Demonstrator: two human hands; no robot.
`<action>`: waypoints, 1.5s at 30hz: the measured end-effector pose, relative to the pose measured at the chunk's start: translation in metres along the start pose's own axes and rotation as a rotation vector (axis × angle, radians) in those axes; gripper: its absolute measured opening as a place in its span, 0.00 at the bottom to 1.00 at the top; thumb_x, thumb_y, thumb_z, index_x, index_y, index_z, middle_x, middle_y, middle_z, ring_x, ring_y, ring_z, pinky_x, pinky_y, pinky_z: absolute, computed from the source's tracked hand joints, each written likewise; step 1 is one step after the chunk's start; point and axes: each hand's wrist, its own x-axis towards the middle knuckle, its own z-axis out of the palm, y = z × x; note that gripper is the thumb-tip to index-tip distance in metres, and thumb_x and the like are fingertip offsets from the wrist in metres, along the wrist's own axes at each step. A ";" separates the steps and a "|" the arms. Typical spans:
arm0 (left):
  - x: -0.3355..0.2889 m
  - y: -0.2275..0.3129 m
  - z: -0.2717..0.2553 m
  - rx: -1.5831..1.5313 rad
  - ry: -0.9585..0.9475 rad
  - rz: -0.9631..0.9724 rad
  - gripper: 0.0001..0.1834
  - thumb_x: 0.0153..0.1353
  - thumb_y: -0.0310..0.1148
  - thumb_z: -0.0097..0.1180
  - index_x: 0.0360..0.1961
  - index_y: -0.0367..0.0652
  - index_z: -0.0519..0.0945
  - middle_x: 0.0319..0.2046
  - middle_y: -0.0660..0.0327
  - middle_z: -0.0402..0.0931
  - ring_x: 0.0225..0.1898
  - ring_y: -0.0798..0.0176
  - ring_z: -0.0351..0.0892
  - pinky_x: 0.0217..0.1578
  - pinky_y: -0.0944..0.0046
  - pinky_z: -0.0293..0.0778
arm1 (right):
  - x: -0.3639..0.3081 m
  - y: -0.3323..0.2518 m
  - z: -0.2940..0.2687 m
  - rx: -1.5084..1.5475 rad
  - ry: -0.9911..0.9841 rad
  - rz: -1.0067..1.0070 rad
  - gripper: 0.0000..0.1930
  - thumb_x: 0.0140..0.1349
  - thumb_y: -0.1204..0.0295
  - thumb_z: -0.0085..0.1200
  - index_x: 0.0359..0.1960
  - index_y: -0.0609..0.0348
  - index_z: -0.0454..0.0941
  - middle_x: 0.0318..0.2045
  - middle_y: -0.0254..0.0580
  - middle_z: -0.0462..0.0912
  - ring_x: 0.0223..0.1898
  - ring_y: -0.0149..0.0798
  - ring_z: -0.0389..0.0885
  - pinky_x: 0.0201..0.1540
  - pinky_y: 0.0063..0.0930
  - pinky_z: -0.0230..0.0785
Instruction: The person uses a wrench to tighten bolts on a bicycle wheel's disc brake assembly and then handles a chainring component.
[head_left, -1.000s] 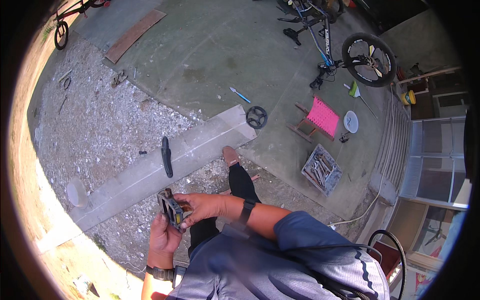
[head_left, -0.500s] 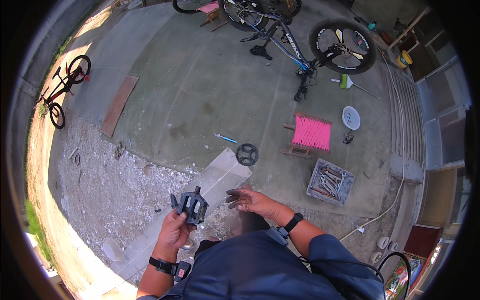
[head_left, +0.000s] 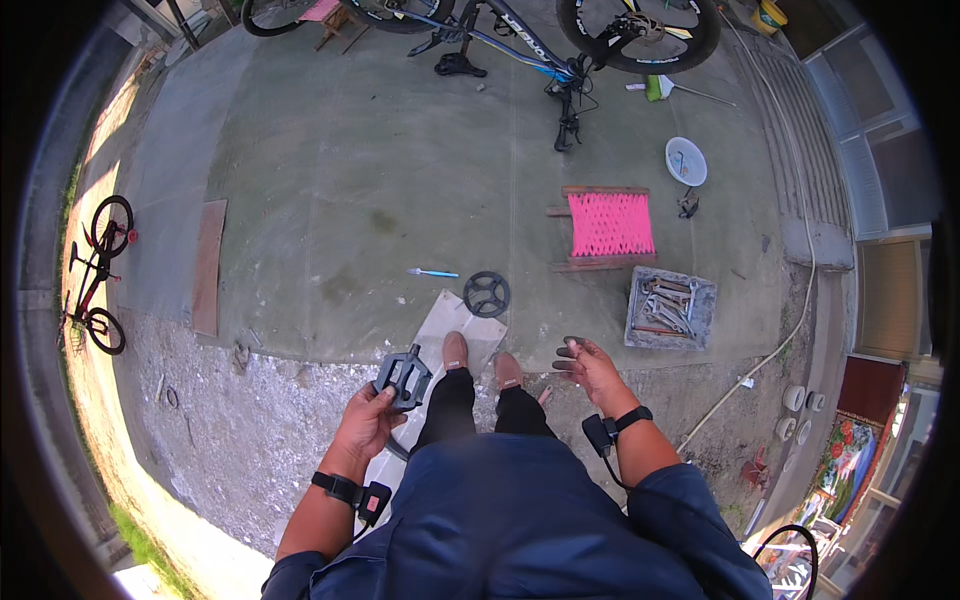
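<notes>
My left hand (head_left: 367,422) grips a black bicycle pedal (head_left: 408,380) by its lower left edge, the axle end pointing up and away from me. My right hand (head_left: 592,375) is held apart from it to the right, with darkened fingertips, fingers spread and nothing visible in them. On the ground just ahead of my feet lies a black spoked ring (head_left: 487,294), at the end of a pale slab (head_left: 445,318). A small blue-handled brush (head_left: 434,273) lies to the left of that ring.
A grey crate (head_left: 668,343) of wrenches stands at right, beside a pink-corded stool (head_left: 611,224). Beyond are a white basin (head_left: 686,160), a green broom (head_left: 658,88) and an upturned bicycle (head_left: 520,55). At left are a brown board (head_left: 208,268) and another bicycle (head_left: 98,268). A hose (head_left: 760,365) runs along the right.
My right hand has moved to the right, away from the pedal. My left hand keeps its hold on the pedal. The view has shifted, and both my feet now show.
</notes>
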 end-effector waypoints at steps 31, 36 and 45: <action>0.192 0.039 0.344 0.765 -0.034 -0.122 0.13 0.64 0.32 0.59 0.45 0.39 0.73 0.34 0.62 0.79 0.32 0.67 0.80 0.30 0.67 0.78 | 0.065 -0.064 -0.258 0.439 0.410 0.030 0.23 0.64 0.55 0.59 0.54 0.53 0.70 0.46 0.39 0.80 0.42 0.39 0.84 0.42 0.35 0.73; 0.228 0.055 0.402 0.914 -0.064 -0.139 0.13 0.63 0.33 0.60 0.43 0.39 0.73 0.35 0.62 0.79 0.31 0.68 0.79 0.29 0.68 0.77 | 0.073 -0.054 -0.277 0.557 0.464 -0.001 0.26 0.63 0.54 0.59 0.57 0.55 0.69 0.47 0.42 0.79 0.44 0.42 0.83 0.46 0.38 0.73; 0.329 0.105 0.466 1.110 -0.133 -0.197 0.14 0.62 0.33 0.61 0.44 0.39 0.72 0.35 0.61 0.78 0.33 0.68 0.80 0.30 0.67 0.77 | 0.130 -0.073 -0.227 0.726 0.519 0.076 0.26 0.63 0.55 0.60 0.58 0.52 0.69 0.49 0.40 0.79 0.45 0.42 0.82 0.47 0.38 0.72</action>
